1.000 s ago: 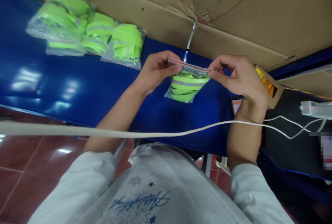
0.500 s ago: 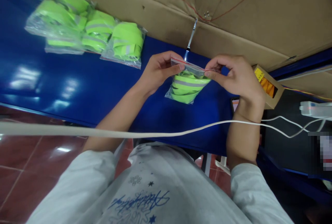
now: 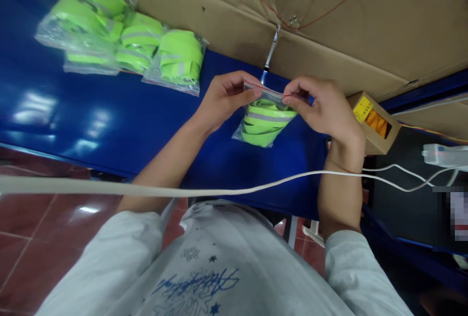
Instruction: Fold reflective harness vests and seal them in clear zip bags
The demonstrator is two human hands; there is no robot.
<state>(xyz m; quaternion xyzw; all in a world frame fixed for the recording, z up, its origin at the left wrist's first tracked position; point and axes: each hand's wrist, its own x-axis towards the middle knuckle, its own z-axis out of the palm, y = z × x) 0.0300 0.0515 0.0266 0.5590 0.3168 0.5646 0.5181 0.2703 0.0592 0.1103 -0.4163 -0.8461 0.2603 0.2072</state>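
Note:
A clear zip bag [image 3: 268,123] with a red-lined top edge hangs between my hands over the blue tabletop. Inside it lies a folded neon-green strap [image 3: 263,134] with a grey stripe. My left hand [image 3: 228,99] pinches the bag's upper left corner between thumb and fingers. At the upper right of the same edge, my right hand [image 3: 321,106] grips with thumb and forefinger. Whether the seal is fully closed, I cannot tell.
Several filled bags of green straps [image 3: 179,60] lie at the back left of the blue table [image 3: 109,126]. A cardboard box [image 3: 375,123] with orange contents stands at right. A white cable [image 3: 256,190] crosses the view in front of my forearms. Brown cardboard [image 3: 347,28] lines the back.
My right hand has slid slightly left along the bag's top edge, toward my left hand. My left hand keeps its pinch almost in place.

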